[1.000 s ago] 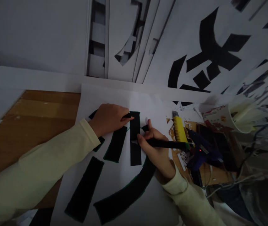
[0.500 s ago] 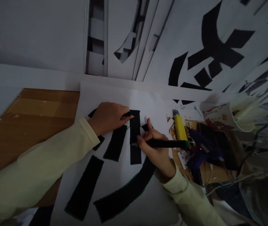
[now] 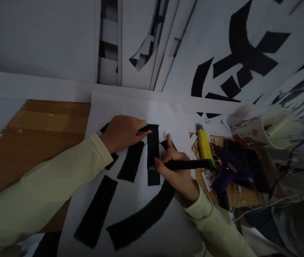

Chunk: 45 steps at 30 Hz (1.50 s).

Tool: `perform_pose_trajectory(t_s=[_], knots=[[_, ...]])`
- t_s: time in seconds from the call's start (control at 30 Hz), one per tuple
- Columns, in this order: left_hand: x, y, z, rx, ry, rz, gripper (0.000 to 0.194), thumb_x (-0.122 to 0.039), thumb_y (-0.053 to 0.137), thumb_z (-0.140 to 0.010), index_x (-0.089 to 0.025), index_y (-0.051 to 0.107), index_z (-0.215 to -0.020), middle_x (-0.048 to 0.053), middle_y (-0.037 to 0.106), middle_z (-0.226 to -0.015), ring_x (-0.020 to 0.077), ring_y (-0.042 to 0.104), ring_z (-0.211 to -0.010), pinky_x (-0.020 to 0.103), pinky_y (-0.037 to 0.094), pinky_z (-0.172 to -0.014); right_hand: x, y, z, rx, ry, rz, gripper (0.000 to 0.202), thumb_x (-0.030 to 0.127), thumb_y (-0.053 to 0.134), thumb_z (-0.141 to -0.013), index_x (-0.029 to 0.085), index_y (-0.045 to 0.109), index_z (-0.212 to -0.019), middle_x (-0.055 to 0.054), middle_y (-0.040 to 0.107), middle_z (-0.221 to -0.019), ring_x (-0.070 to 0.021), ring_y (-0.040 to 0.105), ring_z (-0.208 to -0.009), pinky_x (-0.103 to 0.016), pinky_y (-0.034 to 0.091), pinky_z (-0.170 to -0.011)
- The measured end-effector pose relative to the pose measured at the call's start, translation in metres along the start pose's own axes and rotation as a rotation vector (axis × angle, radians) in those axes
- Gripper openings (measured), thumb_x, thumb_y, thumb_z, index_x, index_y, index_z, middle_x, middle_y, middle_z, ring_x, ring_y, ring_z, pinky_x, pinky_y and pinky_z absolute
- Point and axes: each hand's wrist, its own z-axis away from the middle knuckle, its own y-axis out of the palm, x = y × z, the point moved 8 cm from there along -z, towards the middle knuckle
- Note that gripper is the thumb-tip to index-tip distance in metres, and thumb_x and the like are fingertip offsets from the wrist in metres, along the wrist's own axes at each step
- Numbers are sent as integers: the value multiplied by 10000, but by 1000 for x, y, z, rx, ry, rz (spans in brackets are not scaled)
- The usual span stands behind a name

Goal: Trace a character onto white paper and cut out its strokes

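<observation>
My right hand (image 3: 177,167) grips a black marker pen (image 3: 189,164) with a green end. Its tip touches the left edge of an upright black strip (image 3: 154,176), below the strip's middle. My left hand (image 3: 125,132) is closed, knuckles up, with its fingertips pressed on the top of that strip. Under both hands lies a white sheet (image 3: 135,242). Around the strip on the sheet are several black shapes outlined in green, among them a long curved band (image 3: 143,221) and a slanted block (image 3: 96,211). My hands partly cover some of these shapes.
To the right lie a yellow-handled tool (image 3: 204,144), a dark glue gun (image 3: 229,166) with a red light, paper scraps and cables. A paper cup (image 3: 250,132) lies tilted beyond them. White boards with black cut shapes (image 3: 248,53) stand at the back. Wooden tabletop (image 3: 42,125) shows at left.
The marker tip has slid slightly down along the strip's left edge with my right hand. My left hand stays pressed at the strip's top.
</observation>
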Motion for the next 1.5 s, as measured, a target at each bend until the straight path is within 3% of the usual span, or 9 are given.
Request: perform_pose_trajectory(t_s=[0.13, 0.5, 0.73, 1.0, 1.23, 1.33, 1.5], knots=[[0, 0, 0, 18, 1, 7, 480, -540, 482, -971, -168, 639, -711, 26, 562, -599, 153, 424, -540, 290, 230, -547, 4, 2, 0, 41, -29, 10, 364, 169, 652, -787, 229, 401, -529, 134, 413, -478, -57, 369, -408, -581, 163, -1289], [0, -4, 2, -71, 26, 53, 445, -493, 525, -939, -184, 530, -620, -4, 482, -541, 125, 372, -490, 278, 196, -507, 11, 7, 1, 123, -74, 21, 388, 152, 631, -763, 236, 339, -521, 143, 384, -448, -57, 330, -376, -551, 232, -1280], [1, -2, 1, -21, -4, 57, 446, -500, 515, -939, -185, 522, -623, 2, 483, -553, 129, 366, -508, 281, 199, -524, 16, 11, 2, 197, -130, 8, 385, 129, 604, -755, 239, 315, -527, 147, 384, -450, -54, 323, -366, -536, 242, -1271], [1, -3, 0, -55, 2, 59, 465, -508, 493, -938, -183, 486, -605, -8, 433, -536, 115, 310, -499, 279, 170, -530, 20, 16, 5, 270, -169, -9, 372, 108, 595, -726, 241, 310, -527, 156, 399, -441, -52, 341, -365, -490, 233, -1283], [2, -1, 0, -16, -20, 32, 454, -510, 495, -944, -180, 510, -633, 5, 496, -577, 129, 386, -532, 280, 176, -537, 19, 17, 6, 301, -182, -61, 364, 80, 601, -717, 227, 324, -531, 158, 381, -449, -34, 331, -372, -504, 229, -1281], [2, 0, 0, -6, -17, 31, 453, -512, 499, -945, -179, 518, -638, 6, 510, -579, 132, 410, -534, 278, 185, -536, 17, 4, 5, 170, -157, -124, 368, 75, 632, -735, 218, 361, -532, 147, 398, -468, -32, 336, -389, -526, 286, -1263], [0, -4, 1, -40, 15, 70, 472, -519, 498, -945, -182, 481, -615, 0, 501, -551, 124, 408, -507, 265, 196, -519, 1, -36, 11, -306, 13, -94, 351, 154, 652, -838, 238, 452, -562, 107, 458, -523, -76, 402, -477, -539, 341, -1236]])
